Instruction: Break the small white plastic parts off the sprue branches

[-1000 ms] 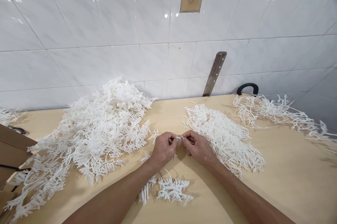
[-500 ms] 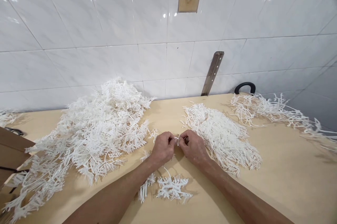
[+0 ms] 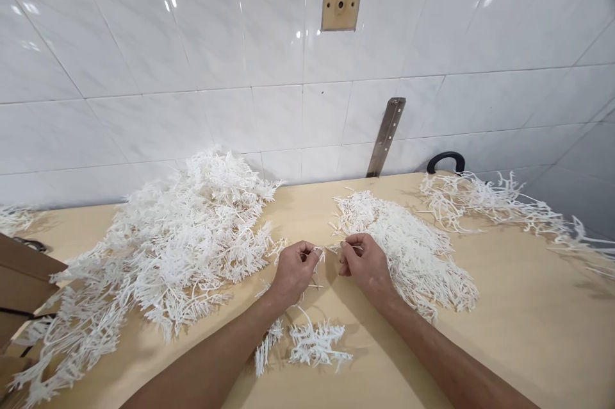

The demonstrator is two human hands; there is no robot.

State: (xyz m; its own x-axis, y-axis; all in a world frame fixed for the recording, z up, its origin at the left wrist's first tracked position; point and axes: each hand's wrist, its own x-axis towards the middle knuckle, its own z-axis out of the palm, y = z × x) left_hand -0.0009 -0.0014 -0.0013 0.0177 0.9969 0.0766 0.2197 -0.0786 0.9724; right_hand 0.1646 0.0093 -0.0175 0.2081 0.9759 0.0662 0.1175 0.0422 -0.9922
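While pinching a white branched piece [image 3: 321, 258] between thumb and fingertips of the left hand [image 3: 295, 271], clamps a thin white sliver [image 3: 332, 248] in the right hand [image 3: 367, 264] with fingertips together. Holds both over a tan table [image 3: 523, 332], between a large tangled heap [image 3: 192, 236] at left and a finer pile [image 3: 413, 255] at right.

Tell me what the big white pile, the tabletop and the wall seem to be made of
The big white pile is probably matte plastic, judging by its branching, moulded-looking strands. The tabletop may be wood or laminate: tan, smooth, low sheen. The wall looks like glazed ceramic tile, with straight joints and bright reflections.
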